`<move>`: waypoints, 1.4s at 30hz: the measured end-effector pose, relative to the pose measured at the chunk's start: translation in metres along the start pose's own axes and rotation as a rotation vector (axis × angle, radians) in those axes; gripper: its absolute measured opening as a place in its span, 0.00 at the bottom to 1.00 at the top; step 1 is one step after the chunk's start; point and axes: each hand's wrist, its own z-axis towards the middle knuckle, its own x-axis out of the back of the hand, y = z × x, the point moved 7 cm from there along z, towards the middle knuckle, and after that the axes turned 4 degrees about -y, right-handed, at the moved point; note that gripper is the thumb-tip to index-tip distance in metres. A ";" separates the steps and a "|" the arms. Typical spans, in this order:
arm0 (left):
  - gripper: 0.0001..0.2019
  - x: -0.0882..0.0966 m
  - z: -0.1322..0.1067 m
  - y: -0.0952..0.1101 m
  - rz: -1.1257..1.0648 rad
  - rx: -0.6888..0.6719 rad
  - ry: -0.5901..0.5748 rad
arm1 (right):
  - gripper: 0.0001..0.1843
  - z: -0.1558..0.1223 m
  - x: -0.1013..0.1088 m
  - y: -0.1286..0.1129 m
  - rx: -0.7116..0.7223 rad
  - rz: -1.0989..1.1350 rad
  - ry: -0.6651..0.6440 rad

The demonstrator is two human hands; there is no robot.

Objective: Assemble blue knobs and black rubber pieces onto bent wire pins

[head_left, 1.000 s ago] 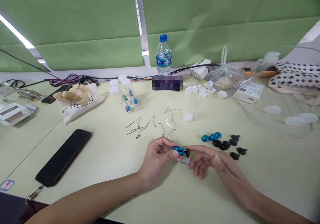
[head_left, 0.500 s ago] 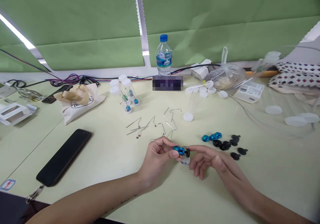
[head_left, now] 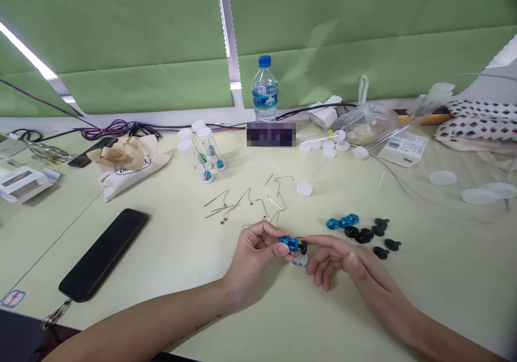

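My left hand [head_left: 258, 246] pinches a small blue metal part [head_left: 289, 242] between thumb and fingers. A black round-headed piece [head_left: 302, 248] sticks out of the part's right end. My right hand [head_left: 339, 257] is open, its index finger stretched toward the black piece and at or very near it; actual contact is hard to make out. Just below the blue part lies a white cap [head_left: 299, 262] with tiny dark bits in it, partly hidden by my left hand. Thin bent wires and hex keys [head_left: 276, 202] are scattered beyond my left hand.
Blue parts [head_left: 346, 221] and several black round pieces [head_left: 364, 236] lie right of centre. Clear tubes with white caps [head_left: 204, 146] stand further back, near a water bottle [head_left: 265, 94]. A phone [head_left: 104, 254] and cloth bag [head_left: 129, 165] are left; tubes and caps [head_left: 479, 195] lie right.
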 end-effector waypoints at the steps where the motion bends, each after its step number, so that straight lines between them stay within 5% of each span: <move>1: 0.07 0.000 0.000 0.000 -0.001 0.001 0.000 | 0.31 0.000 0.000 0.000 0.000 -0.001 -0.001; 42: 0.08 -0.001 -0.001 0.001 0.014 0.016 0.014 | 0.32 0.001 0.001 -0.001 0.002 -0.008 0.015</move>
